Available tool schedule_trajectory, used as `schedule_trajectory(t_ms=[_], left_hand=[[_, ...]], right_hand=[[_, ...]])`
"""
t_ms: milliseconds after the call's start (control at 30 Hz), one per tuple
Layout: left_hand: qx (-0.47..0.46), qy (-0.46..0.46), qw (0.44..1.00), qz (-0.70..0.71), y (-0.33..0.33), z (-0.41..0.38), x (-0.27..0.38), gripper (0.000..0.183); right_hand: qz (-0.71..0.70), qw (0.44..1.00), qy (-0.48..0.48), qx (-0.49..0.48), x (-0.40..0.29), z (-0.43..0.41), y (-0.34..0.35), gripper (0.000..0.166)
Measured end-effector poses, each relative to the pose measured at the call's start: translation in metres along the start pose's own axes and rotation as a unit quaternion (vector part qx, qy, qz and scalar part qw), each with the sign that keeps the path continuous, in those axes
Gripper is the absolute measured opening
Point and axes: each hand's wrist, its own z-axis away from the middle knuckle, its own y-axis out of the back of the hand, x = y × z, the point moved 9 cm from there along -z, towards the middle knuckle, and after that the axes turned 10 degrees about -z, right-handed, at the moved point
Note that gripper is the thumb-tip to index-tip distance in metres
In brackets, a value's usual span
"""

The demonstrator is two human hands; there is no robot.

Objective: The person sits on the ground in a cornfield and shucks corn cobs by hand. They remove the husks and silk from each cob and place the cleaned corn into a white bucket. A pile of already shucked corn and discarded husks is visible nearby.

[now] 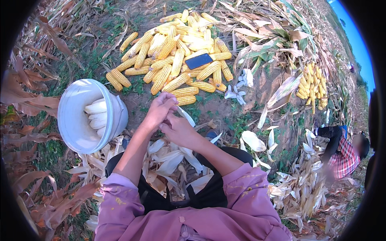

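Note:
My left hand (161,110) and my right hand (178,126) meet in front of me, fingers bent and close together. A pale strip of corn husk (186,116) shows just beyond my right hand; whether either hand grips it is hidden. Just past my fingertips lies a heap of husked yellow corn cobs (178,60). On the heap rests a dark smartphone (199,61). To the left, a white plastic bucket (77,129) tilts towards me, with several ears still in pale husk (98,113) inside. Loose dry husks (172,162) cover the ground between my knees.
White work gloves (235,94) lie right of the heap. Cut corn stalks (271,33) are piled at the far right, near a second cob heap (312,86). A person in a checked shirt (343,159) sits at right beside a husk pile (301,192). Dry leaves (36,135) stand at left.

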Motion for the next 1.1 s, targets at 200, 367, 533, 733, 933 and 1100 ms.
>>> schedule_trajectory(t_ms=[200,367,533,733,933,1100], left_hand=[[0.019,-0.045,0.998,-0.049,0.003,-0.001,0.004,0.016],[0.097,-0.121,0.988,-0.008,0.03,0.011,0.024,0.013],[0.231,-0.301,0.906,-0.188,0.102,0.069,0.112,0.017],[0.386,-0.127,0.829,-0.385,0.267,0.092,0.083,0.025],[0.237,0.01,0.754,-0.613,0.339,0.045,-0.058,0.032],[0.148,0.017,0.696,-0.702,0.308,-0.003,-0.121,0.056]], right_hand=[[0.021,0.997,-0.054,-0.06,-0.005,0.004,-0.009,0.028],[0.07,0.991,-0.029,-0.11,-0.009,0.009,-0.03,0.028],[0.134,0.986,-0.012,-0.098,-0.008,0.01,-0.023,0.026],[0.183,0.976,0.007,-0.121,-0.009,0.008,-0.032,0.025],[0.292,0.944,0.021,-0.154,-0.006,0.006,-0.049,0.027],[0.348,0.919,0.034,-0.183,0.004,0.004,-0.06,0.028]])
